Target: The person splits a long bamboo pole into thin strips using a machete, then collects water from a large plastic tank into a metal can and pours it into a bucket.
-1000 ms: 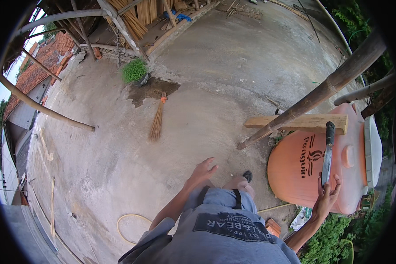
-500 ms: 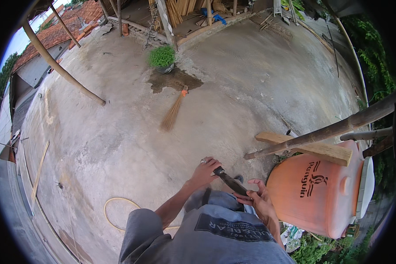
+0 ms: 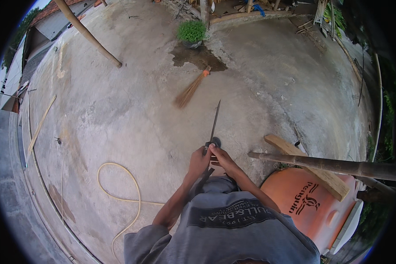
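A long knife point(image 3: 216, 116) with a narrow dark blade points away from me over the concrete floor. My left hand point(image 3: 199, 162) is closed around its handle. My right hand point(image 3: 225, 158) is pressed against the left, fingers curled and thumb at the handle's upper end. Between them, the hands hide most of the handle. Just below them a dark strap-like piece point(image 3: 204, 179) runs toward my waist; whether it is a sheath I cannot tell. The dark tip of a shoe point(image 3: 216, 141) shows beyond my hands.
A stick broom point(image 3: 190, 91) lies ahead beside a wet patch and a potted green plant point(image 3: 192, 33). On the right, a bamboo pole point(image 3: 321, 163) and a wooden plank point(image 3: 311, 167) cross above an orange water tank point(image 3: 295, 198). A yellow hose point(image 3: 139, 198) loops at left.
The knife has swung from pointing toward my right side to pointing straight ahead. My right hand has moved from the blade's far end to join my left hand at the handle.
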Tool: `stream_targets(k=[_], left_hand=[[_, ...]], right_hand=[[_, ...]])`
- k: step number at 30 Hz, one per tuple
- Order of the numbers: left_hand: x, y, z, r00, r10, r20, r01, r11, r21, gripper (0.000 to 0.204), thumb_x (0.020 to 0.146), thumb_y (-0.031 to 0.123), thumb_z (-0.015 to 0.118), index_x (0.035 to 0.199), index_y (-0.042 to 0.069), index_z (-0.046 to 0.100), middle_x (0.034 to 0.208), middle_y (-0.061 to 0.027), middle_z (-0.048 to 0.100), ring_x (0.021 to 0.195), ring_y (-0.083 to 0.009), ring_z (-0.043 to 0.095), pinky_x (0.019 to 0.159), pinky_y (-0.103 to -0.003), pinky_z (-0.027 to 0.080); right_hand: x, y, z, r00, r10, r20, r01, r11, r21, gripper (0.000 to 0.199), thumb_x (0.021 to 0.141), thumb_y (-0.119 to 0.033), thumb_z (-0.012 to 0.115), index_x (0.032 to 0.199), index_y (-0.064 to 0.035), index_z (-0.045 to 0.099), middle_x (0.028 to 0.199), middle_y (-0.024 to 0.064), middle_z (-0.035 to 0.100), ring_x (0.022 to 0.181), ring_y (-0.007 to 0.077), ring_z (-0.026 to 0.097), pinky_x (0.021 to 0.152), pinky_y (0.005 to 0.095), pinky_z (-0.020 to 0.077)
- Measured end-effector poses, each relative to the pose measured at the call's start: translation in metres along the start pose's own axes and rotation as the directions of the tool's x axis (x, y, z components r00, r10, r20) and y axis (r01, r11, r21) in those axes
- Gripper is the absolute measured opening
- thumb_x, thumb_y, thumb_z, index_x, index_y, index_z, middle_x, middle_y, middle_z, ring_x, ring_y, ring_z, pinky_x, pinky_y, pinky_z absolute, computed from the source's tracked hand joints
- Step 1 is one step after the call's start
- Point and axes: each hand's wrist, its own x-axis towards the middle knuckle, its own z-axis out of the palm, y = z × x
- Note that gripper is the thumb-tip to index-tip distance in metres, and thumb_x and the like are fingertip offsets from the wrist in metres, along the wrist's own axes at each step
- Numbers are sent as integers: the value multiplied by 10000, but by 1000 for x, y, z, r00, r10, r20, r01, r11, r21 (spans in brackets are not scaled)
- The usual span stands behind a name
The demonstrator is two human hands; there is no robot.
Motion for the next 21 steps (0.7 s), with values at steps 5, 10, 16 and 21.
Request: stream_targets(k=[5, 10, 16, 21], left_hand=[[48, 5, 25, 959, 125, -255, -166, 976, -143, 669, 1091, 489, 296, 1013, -60, 669, 869, -242, 694, 810, -398, 693, 719, -471, 500], [96, 17, 5, 986, 168, -10, -166, 981, 99, 438, 1057, 392, 472, 1051, 19, 702, 934, -201, 717, 830, -391, 700, 723, -478, 516], [70, -84, -35, 975, -74, -211, 129, 956, 262, 345, 987, 377, 601, 1091, 73, 725, 973, -180, 747, 891, -385, 718, 797, -458, 565], [14, -106, -56, 838, -386, -385, 350, 922, -164, 452, 991, 408, 592, 1202, 21, 690, 1024, -208, 738, 933, -319, 730, 833, -423, 560]], right_hand=[[38, -44, -4, 977, -183, -114, 185, 983, 10, 549, 958, -505, 663, 1164, 2, 633, 1005, 74, 683, 928, 142, 610, 816, 314, 494], [105, -43, -83, 998, 21, -51, -7, 969, 245, 325, 929, -323, 720, 1059, -37, 638, 906, 71, 688, 751, 154, 670, 671, 314, 543], [143, -26, -138, 939, 290, -184, -264, 952, 153, 231, 921, -283, 730, 839, -125, 583, 655, -2, 554, 505, 126, 553, 459, 314, 492], [163, -59, -96, 985, 116, 126, -68, 940, -334, 277, 925, -294, 735, 814, -99, 573, 625, 4, 542, 471, 126, 545, 438, 308, 473]])
